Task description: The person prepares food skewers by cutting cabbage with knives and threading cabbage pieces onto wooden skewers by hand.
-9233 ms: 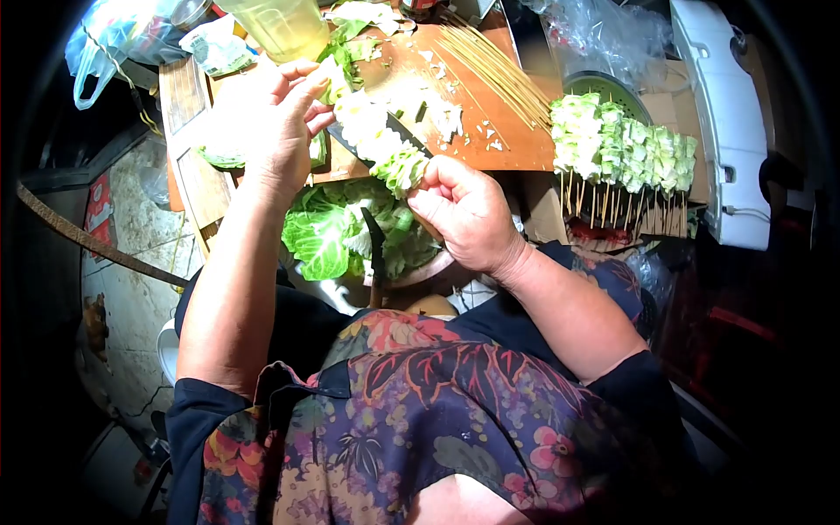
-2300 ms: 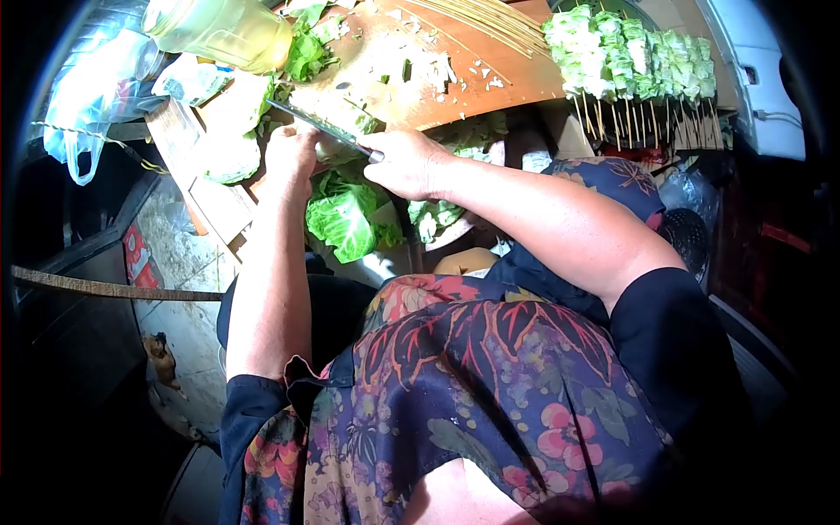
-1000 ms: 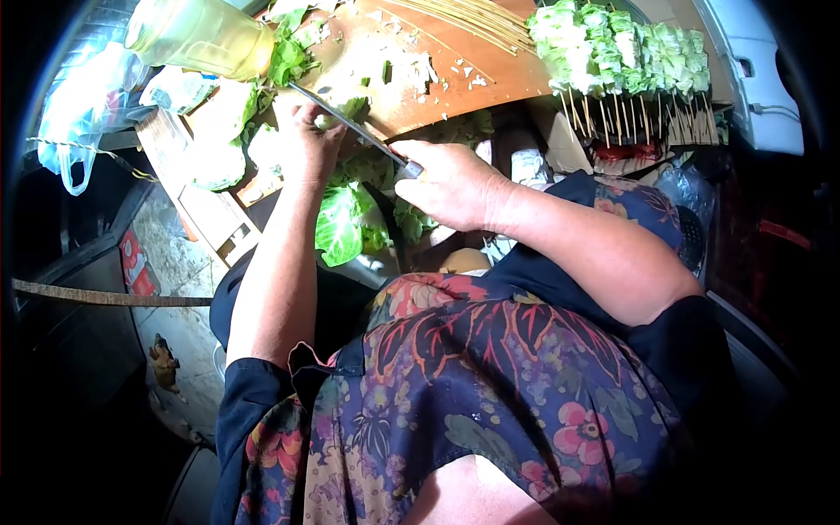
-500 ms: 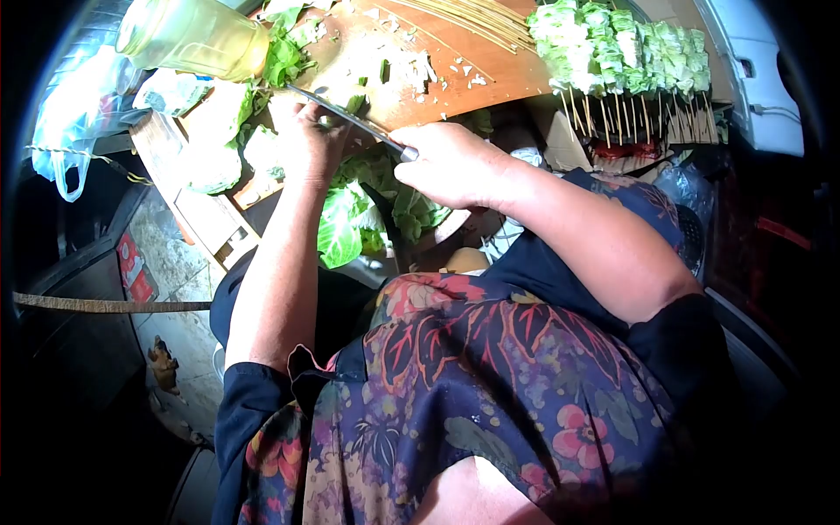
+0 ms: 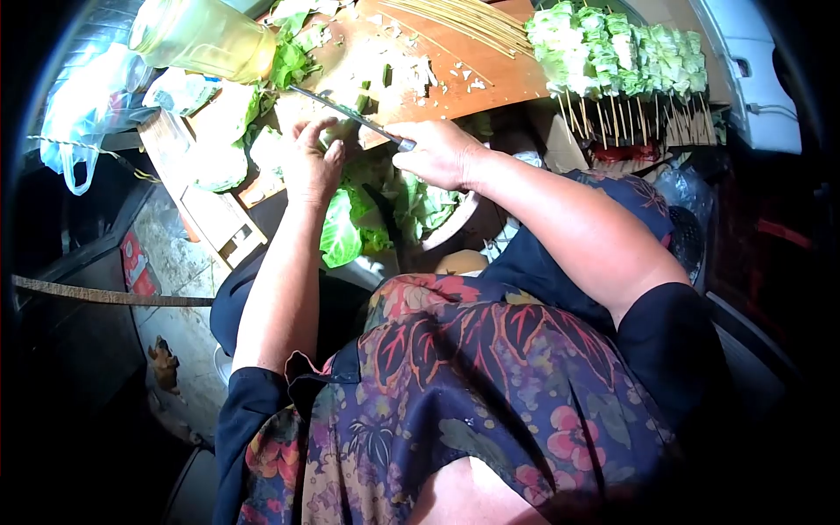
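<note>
My right hand point(image 5: 437, 153) is closed round the handle of a knife point(image 5: 346, 112), whose blade points up and left over the edge of the orange-brown board point(image 5: 490, 92). Just below the blade, my left hand point(image 5: 315, 162) curls its fingers and thumb about a pale green vegetable piece point(image 5: 338, 133), partly hidden by the fingers. Beneath both hands, green leaves point(image 5: 341, 232) and leaf scraps fill a container with a pale rim point(image 5: 457, 223). White and green chopped bits lie on the board around a short dark green piece point(image 5: 387, 75).
Thin wooden skewers point(image 5: 464, 31) lie at the back of the board. Skewered leafy greens point(image 5: 617, 57) stand in a row at the right. A yellowish jar point(image 5: 206, 39) lies tilted at the upper left, near a plastic bag point(image 5: 79, 114) and cabbage leaves point(image 5: 223, 149).
My left hand has turned, and its fingers and thumb now show more plainly below the blade. My right hand and the knife have shifted slightly. The whole view has moved a little.
</note>
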A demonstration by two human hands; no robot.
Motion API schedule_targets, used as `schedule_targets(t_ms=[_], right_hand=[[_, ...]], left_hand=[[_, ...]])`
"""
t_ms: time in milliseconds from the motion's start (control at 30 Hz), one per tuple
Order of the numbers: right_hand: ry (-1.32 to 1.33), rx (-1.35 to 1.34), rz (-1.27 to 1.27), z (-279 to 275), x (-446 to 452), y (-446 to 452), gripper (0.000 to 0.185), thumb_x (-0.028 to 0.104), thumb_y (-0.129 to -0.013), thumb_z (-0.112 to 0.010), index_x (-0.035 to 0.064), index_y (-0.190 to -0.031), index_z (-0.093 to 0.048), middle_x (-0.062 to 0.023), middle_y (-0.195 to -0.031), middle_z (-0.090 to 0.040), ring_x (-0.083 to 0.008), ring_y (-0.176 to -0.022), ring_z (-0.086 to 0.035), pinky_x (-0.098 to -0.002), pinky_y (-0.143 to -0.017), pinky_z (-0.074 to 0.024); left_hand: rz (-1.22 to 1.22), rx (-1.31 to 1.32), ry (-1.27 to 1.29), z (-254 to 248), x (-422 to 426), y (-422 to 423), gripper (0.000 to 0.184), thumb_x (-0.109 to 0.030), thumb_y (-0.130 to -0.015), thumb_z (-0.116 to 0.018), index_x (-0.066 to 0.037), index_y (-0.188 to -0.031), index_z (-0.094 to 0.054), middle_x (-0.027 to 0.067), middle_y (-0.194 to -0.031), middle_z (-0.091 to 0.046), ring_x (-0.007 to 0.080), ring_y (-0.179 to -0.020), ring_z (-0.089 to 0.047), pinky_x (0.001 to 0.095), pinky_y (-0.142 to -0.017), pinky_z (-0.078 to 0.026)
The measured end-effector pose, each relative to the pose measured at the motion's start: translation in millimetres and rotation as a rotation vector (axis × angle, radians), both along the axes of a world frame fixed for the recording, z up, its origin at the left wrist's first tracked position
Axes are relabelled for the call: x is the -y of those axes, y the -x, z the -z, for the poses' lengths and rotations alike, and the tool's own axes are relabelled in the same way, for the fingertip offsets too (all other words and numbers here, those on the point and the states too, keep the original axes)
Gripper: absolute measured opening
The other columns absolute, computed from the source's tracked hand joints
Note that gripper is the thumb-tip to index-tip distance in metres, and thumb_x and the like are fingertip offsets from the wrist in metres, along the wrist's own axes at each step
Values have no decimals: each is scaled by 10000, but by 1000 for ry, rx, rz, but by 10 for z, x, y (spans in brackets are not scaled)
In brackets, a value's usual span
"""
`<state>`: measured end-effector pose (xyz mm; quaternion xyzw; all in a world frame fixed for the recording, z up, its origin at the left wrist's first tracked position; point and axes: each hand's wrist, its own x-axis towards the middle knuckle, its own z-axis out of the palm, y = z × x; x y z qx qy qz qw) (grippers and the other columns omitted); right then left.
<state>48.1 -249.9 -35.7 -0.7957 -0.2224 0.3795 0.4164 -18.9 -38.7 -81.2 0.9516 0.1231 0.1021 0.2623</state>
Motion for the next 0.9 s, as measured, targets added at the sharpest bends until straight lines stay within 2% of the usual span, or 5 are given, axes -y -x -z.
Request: schedule_targets(t_ms=[233,600,667,800,900], right_hand=[[-116,3,2,-345,-37,134,494,198,-813,-573,35,-1279,-543,-43,-674,-593,-101,-577,-539,-265,-545,-450],[-66,-122,13,-528,10,197,498,171,-824,-559,56,-1307,-522,-28,-613,-552,-110,-480,-519,-279,-479,-451],[24,-132,-4,-544,-9,190,364,201,-781,-554,22,-1092,-614,-222,-895,-648,-342,-837,-635,-389,-781,-497],[39,-149,-16,-517,-22,189,340,200,-776,-557,28,-1062,-624,-221,-868,-648,-343,-824,-636,-397,-771,-500],[22,-216,-32,-468,-42,145,507,160,-831,-555,75,-1328,-507,-36,-630,-550,-107,-474,-515,-270,-478,-475]], left_hand=[[-139,-61,398,102,-48,-4,305,-106,-723,-746,-103,-1011,-645,91,-880,-605,215,-768,-597,335,-730,-497],[-85,-169,204,12,-60,-37,249,-159,-744,-733,-74,-955,-632,116,-896,-626,263,-811,-618,355,-744,-508],[-96,-195,215,6,-70,-44,247,-171,-746,-732,-74,-951,-634,120,-905,-628,267,-828,-622,359,-752,-507],[-91,-242,170,-20,-74,-53,258,-181,-749,-729,-70,-965,-643,126,-931,-640,280,-865,-633,366,-778,-507],[-94,-258,183,-35,-75,-61,264,-184,-749,-725,-64,-972,-649,127,-938,-645,280,-875,-637,364,-787,-508]])
